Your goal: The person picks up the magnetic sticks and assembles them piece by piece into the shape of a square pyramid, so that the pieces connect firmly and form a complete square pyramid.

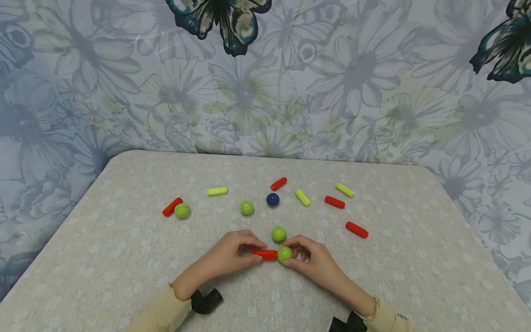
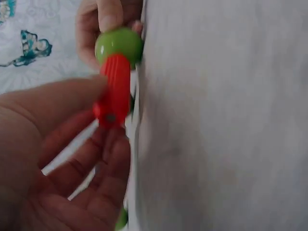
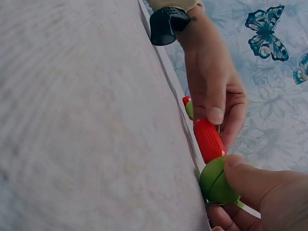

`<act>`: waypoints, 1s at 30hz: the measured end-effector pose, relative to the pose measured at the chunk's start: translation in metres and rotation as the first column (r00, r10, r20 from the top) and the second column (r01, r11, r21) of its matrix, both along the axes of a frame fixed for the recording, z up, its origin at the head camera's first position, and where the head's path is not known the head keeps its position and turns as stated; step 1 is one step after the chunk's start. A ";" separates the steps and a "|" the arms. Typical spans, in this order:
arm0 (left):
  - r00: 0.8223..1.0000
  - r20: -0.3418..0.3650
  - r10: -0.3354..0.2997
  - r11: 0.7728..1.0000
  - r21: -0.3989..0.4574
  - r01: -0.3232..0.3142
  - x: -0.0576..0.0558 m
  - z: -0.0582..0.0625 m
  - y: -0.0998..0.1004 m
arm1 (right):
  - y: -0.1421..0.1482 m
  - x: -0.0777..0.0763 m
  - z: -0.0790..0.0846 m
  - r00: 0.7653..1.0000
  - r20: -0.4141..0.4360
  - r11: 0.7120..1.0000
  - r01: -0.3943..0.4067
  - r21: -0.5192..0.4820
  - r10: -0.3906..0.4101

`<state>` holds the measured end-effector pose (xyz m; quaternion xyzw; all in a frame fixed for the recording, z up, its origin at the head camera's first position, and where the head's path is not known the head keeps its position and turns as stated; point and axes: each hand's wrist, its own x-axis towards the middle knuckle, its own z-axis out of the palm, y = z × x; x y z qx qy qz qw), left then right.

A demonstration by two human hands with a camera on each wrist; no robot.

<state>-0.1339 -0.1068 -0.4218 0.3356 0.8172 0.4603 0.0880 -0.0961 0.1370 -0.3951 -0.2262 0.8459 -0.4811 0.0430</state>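
Near the front middle of the table, my left hand [image 1: 232, 252] pinches a red plastic stick [image 1: 266, 254] by its left end. My right hand [image 1: 313, 259] holds a green ball [image 1: 284, 254] between thumb and fingers. Stick and ball touch end to end; whether they are joined I cannot tell. The left wrist view shows a small hole in the near end of the red stick [image 2: 115, 89], with the green ball [image 2: 120, 44] beyond it. A seam runs round the ball [image 3: 219, 182] in the right wrist view. Just behind the hands lies another green ball [image 1: 279, 234].
Farther back are a blue ball [image 1: 272, 199], a green ball [image 1: 246, 207] and several loose red and yellow-green sticks, such as a yellow one [image 1: 217, 191] and a red one [image 1: 356, 229]. At left, a red stick [image 1: 171, 207] touches a green ball [image 1: 182, 211].
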 end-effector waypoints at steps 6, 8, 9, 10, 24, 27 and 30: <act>0.993 -0.024 0.114 0.992 0.047 -0.113 -0.018 0.013 -0.013 | 0.002 -0.001 0.000 1.000 0.008 1.000 0.000 0.003 0.000; 0.981 -0.024 0.193 0.978 0.081 -0.191 -0.027 0.017 -0.015 | 0.003 -0.001 0.000 1.000 0.014 1.000 -0.002 0.003 0.002; 0.972 -0.026 0.233 0.969 0.088 -0.230 -0.031 0.020 -0.015 | 0.003 -0.001 0.000 1.000 0.017 1.000 -0.004 0.003 0.004; 0.963 -0.030 0.267 0.961 0.087 -0.263 -0.036 0.021 -0.015 | 0.003 -0.001 0.000 1.000 0.018 1.000 -0.005 0.002 0.005; 0.963 -0.078 0.257 0.951 -0.158 -0.267 -0.062 0.008 -0.016 | 0.006 -0.008 -0.021 0.999 0.005 0.999 -0.032 -0.036 0.032; 0.959 -0.087 0.269 0.940 -0.193 -0.281 -0.055 0.008 -0.021 | 0.003 -0.002 -0.004 1.000 0.013 0.999 -0.022 -0.029 0.022; 0.958 -0.085 0.274 0.937 -0.203 -0.286 -0.044 0.009 -0.027 | 0.005 -0.002 -0.003 1.000 0.021 1.000 -0.006 -0.019 0.006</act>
